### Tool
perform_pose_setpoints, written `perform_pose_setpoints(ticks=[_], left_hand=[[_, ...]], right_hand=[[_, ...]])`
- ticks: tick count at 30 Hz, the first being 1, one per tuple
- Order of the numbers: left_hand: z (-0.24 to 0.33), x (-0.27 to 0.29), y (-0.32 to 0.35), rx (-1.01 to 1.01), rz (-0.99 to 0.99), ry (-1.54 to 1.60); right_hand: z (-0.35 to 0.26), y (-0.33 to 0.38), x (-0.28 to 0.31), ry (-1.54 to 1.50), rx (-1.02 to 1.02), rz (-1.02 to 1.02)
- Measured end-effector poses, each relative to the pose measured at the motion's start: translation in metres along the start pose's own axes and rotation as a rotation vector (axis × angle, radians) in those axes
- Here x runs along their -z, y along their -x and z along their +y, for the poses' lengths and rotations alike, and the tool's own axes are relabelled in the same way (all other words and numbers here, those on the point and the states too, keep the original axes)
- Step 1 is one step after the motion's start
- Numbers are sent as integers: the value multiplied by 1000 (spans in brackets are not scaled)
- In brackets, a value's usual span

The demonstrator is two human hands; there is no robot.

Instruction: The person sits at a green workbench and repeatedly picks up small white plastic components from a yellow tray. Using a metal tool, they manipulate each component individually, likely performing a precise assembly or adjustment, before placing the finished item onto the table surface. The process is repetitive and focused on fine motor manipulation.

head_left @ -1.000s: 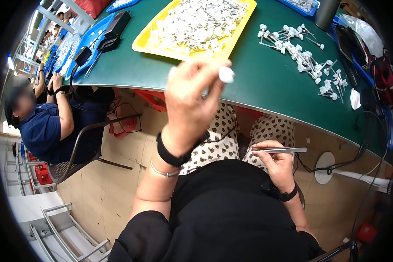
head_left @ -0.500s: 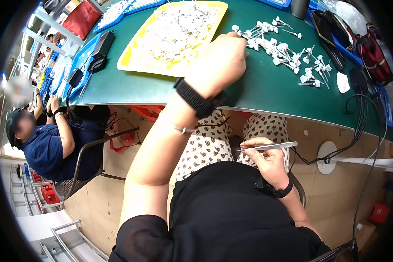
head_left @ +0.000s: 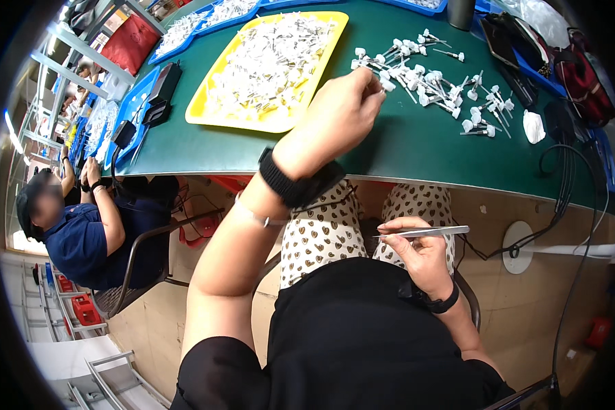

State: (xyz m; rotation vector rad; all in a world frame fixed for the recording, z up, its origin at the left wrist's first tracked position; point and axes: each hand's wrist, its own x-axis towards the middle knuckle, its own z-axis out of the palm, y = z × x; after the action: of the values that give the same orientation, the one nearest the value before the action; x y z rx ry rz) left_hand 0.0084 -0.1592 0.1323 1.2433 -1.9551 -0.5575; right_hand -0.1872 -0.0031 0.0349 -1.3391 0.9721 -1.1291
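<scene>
My left hand [head_left: 340,115] reaches over the green table, fingers closed in a pinch. A small white-headed part [head_left: 387,83] with a thin stem shows at its fingertips. Just beyond lies a loose scatter of similar white-headed parts [head_left: 434,89] with thin metal-looking stems. To the left of that hand stands a yellow tray [head_left: 197,115] heaped with small white and metallic pieces. Over my lap, below the table edge, my right hand [head_left: 425,260] grips silver tweezers [head_left: 441,231], lying almost level with their tips toward the left.
Blue trays [head_left: 135,96] and a black device [head_left: 162,92] stand on the left of the green table [head_left: 253,152]. A dark cylinder [head_left: 461,12], a white crumpled piece [head_left: 534,127], a dark red bag [head_left: 581,82] and cables are at the right. A co-worker [head_left: 82,232] sits at left.
My left hand has drawn back toward me from the scattered parts, and a white-headed part now shows at its fingertips. My right hand stays in place with the tweezers.
</scene>
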Motion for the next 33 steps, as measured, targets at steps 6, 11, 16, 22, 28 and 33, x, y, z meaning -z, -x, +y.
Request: perform_pose_setpoints(ticks=[6,11,16,22,28,33], left_hand=[[32,17,133,595,-67,723],[-3,-19,178,785,7,1032],[-4,-21,161,808,47,1130],[-14,-18,152,844,7,1377],[-6,-18,146,971,75,1585],[-13,-20,147,960,64,1624]], right_hand=[[2,0,-1,-30,-82,-28],[4,0,-7,-30,-170,-72],[10,1,-5,-34,-170,-61],[13,0,-3,-53,-170,-43],[13,-4,-1,-80,-222,-41],[14,-6,3,-56,-253,-51]])
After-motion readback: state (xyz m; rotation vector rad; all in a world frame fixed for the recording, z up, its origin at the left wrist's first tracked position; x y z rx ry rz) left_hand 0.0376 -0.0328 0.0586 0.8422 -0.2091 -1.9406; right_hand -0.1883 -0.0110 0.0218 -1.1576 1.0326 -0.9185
